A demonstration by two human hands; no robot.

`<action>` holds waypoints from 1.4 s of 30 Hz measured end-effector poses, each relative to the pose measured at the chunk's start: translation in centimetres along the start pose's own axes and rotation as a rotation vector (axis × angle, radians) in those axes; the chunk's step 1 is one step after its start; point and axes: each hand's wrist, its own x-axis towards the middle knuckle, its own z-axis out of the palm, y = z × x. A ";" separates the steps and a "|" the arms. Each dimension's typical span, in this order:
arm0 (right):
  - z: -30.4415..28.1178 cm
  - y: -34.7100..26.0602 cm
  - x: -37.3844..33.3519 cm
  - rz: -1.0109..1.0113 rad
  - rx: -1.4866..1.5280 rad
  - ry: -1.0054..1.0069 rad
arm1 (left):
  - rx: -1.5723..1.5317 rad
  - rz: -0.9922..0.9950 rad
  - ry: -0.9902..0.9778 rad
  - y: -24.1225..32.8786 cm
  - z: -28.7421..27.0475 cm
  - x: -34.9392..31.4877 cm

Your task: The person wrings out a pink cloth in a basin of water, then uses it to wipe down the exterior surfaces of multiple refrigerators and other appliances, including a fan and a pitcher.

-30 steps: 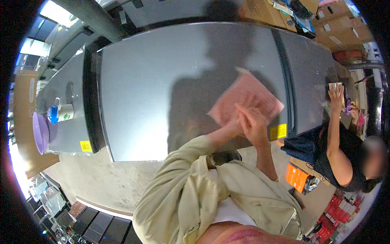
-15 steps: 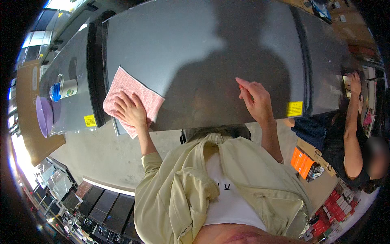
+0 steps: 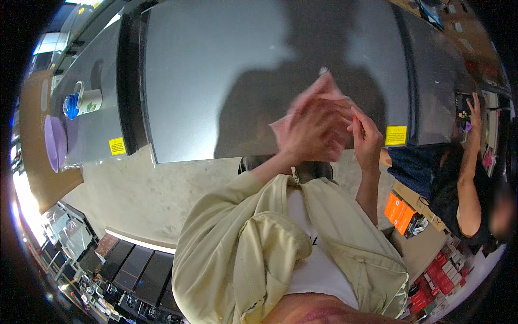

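Note:
A pink cloth (image 3: 328,88), smeared by motion, is over the near middle of the dark grey tabletop (image 3: 189,65). My left hand (image 3: 312,128) reaches across my front and holds it. Blur hides how the fingers grip and whether the cloth rests on the surface. Just right of the cloth is my right hand (image 3: 369,135), its fingers curled in a pinch. A tiny reddish spot shows at its fingertips, too small to name. Whether this hand touches the cloth's edge I cannot tell.
On the left table stand a white cup (image 3: 91,101) with a blue object (image 3: 70,106) and a purple bowl (image 3: 55,143) on its side. A yellow label (image 3: 396,135) marks the near right corner. Another person's hand (image 3: 475,110) is at the right. An orange box (image 3: 400,213) sits below.
My left hand has carried the pink cloth from the table's left side over to my right hand. The right hand's pointing finger has drawn in, and that hand is slightly farther right.

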 end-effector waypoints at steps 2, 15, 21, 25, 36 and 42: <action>0.5 -0.4 0.2 0.036 -0.011 -0.015 | -0.060 -0.410 -0.050 -4.6 -3.4 -4.5; 4.0 -3.7 1.7 -0.040 0.093 -0.126 | 0.913 -0.663 0.158 -10.4 -8.3 -9.7; 10.6 -4.9 2.0 -0.305 -0.053 -0.226 | -0.321 -0.070 0.625 -3.6 1.6 -2.2; 14.8 2.1 3.0 -0.102 0.012 -0.052 | -0.512 -0.306 0.832 -3.8 -7.8 -4.8; 12.6 12.7 27.5 0.252 -0.665 0.123 | 0.702 -1.261 1.027 -16.3 -14.6 -20.5; 32.8 -9.6 30.0 -0.503 -0.299 -0.222 | 0.705 -1.284 1.040 -16.9 -14.5 -19.9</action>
